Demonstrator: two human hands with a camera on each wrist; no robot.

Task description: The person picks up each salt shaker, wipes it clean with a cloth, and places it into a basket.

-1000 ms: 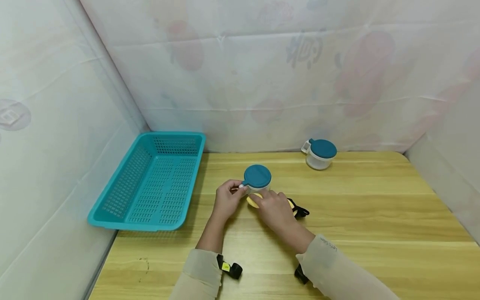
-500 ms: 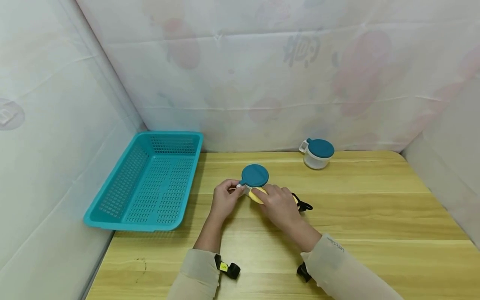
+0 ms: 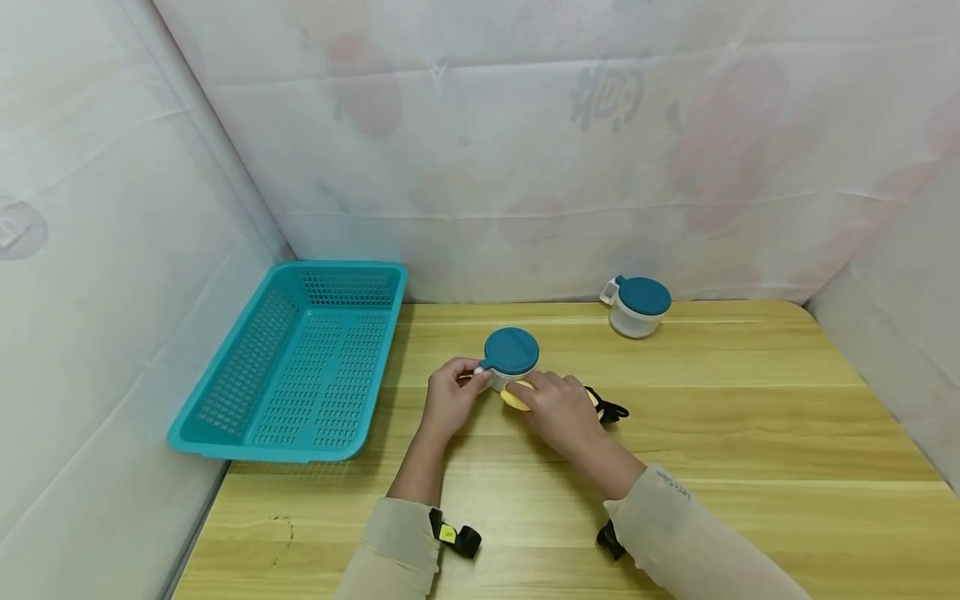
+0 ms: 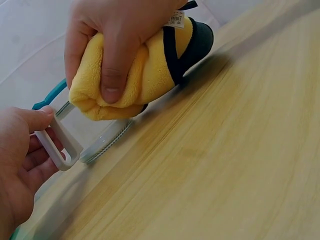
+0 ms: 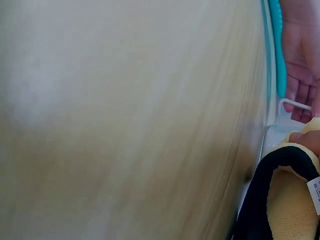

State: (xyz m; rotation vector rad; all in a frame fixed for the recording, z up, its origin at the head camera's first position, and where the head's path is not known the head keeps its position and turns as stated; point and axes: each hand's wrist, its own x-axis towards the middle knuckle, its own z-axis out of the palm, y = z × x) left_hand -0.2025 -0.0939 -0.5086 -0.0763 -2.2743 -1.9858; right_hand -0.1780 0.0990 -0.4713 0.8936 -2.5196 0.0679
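Observation:
A clear jar with a blue lid stands near the middle of the table. My left hand pinches its white handle between thumb and fingers. In my right hand is a bunched yellow cloth with dark edging, gripped with the thumb on top. The cloth is up against the near side of the jar and hides part of its wall in the left wrist view. A white label and a black loop show at the cloth's far end.
A teal perforated basket sits on the left of the table. Another blue-lidded jar stands at the back right, close to the patterned curtain. The wooden table extends to the right.
My right hand has shifted slightly right and up with the cloth, along the jar's side. The left hand keeps its hold on the handle, and the jar stays in place.

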